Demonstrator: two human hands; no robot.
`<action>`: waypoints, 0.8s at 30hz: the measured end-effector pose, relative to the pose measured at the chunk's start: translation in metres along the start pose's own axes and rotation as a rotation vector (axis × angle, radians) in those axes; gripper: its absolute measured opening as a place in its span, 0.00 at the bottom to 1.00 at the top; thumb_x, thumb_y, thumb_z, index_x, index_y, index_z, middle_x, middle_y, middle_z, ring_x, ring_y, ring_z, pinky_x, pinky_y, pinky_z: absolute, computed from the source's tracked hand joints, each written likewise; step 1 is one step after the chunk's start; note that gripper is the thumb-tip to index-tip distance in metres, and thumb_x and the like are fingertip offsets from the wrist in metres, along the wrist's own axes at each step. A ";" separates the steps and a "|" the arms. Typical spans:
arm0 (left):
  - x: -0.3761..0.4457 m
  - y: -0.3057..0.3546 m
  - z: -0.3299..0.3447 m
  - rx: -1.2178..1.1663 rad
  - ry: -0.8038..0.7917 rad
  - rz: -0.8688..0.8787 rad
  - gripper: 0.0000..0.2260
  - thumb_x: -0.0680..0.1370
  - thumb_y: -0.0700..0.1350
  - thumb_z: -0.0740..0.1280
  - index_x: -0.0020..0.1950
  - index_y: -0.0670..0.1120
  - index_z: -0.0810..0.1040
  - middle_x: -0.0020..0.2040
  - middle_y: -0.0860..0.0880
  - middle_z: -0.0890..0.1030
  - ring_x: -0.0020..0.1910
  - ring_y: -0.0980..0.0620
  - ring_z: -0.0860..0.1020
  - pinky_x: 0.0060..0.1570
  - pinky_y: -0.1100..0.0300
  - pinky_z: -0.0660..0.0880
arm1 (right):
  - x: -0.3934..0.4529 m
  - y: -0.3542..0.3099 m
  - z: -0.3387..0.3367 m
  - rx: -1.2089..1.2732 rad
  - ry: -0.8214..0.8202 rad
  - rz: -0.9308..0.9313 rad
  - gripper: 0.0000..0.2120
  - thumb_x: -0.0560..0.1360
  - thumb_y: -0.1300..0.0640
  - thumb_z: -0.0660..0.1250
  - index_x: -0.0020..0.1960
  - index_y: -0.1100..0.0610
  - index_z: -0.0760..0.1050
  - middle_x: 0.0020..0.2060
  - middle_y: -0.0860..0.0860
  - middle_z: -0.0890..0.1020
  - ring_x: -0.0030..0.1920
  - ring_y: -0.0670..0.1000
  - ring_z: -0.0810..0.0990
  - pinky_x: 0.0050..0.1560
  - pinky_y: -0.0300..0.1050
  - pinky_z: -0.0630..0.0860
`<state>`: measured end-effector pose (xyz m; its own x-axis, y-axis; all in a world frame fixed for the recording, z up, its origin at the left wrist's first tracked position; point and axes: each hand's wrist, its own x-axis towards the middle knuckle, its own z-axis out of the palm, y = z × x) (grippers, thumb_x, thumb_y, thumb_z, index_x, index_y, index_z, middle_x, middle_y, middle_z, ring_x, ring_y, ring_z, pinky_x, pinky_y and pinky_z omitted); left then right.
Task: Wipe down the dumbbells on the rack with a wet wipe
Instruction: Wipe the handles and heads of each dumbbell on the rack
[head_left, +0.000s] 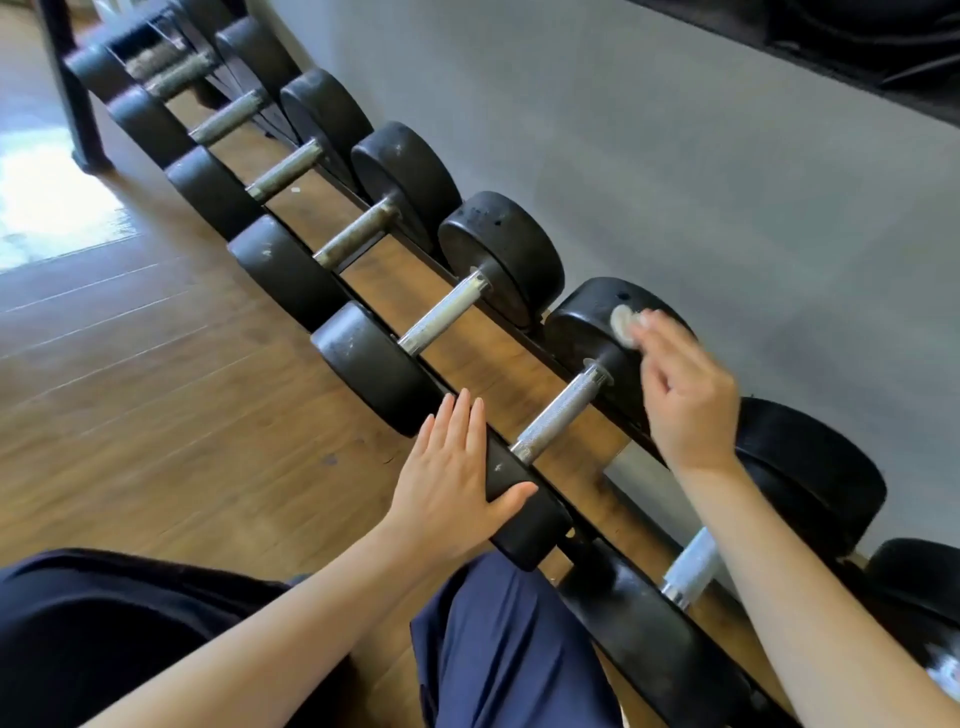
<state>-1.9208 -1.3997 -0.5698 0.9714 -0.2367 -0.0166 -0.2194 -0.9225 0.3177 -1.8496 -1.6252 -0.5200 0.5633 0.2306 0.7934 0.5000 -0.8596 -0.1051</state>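
Left hand (457, 467) rests flat on the near weight; right hand (680, 395) pinches the wipe (622, 323) against this dumbbell's (561, 415) far weight. Most of the row likely remains.

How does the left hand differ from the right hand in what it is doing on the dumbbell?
The left hand lies flat with straight fingers on the near head; the right hand pinches a wet wipe against the far head. The left holds nothing. Both touch the same dumbbell.
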 end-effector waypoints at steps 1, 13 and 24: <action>0.004 0.003 -0.001 -0.003 0.009 0.004 0.43 0.77 0.70 0.49 0.79 0.43 0.38 0.79 0.45 0.39 0.78 0.48 0.37 0.73 0.56 0.34 | 0.005 0.009 -0.001 -0.051 0.008 0.053 0.13 0.79 0.63 0.59 0.57 0.68 0.79 0.54 0.62 0.81 0.55 0.58 0.80 0.60 0.41 0.71; 0.084 0.038 -0.024 0.042 -0.024 0.139 0.37 0.80 0.67 0.47 0.79 0.45 0.39 0.79 0.46 0.39 0.78 0.49 0.38 0.75 0.53 0.39 | 0.021 0.014 0.020 -0.173 -0.595 0.147 0.27 0.79 0.54 0.61 0.74 0.62 0.59 0.73 0.59 0.63 0.74 0.59 0.58 0.71 0.51 0.58; 0.121 0.039 -0.025 -0.018 -0.099 0.241 0.39 0.80 0.66 0.52 0.79 0.46 0.37 0.79 0.48 0.38 0.78 0.51 0.39 0.75 0.53 0.43 | 0.053 0.007 0.026 -0.286 -0.781 0.159 0.29 0.81 0.46 0.51 0.78 0.56 0.48 0.77 0.52 0.52 0.77 0.52 0.47 0.73 0.44 0.44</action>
<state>-1.8095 -1.4562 -0.5359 0.8774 -0.4787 -0.0312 -0.4410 -0.8304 0.3405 -1.7992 -1.6073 -0.4941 0.9582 0.2553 0.1289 0.2496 -0.9666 0.0588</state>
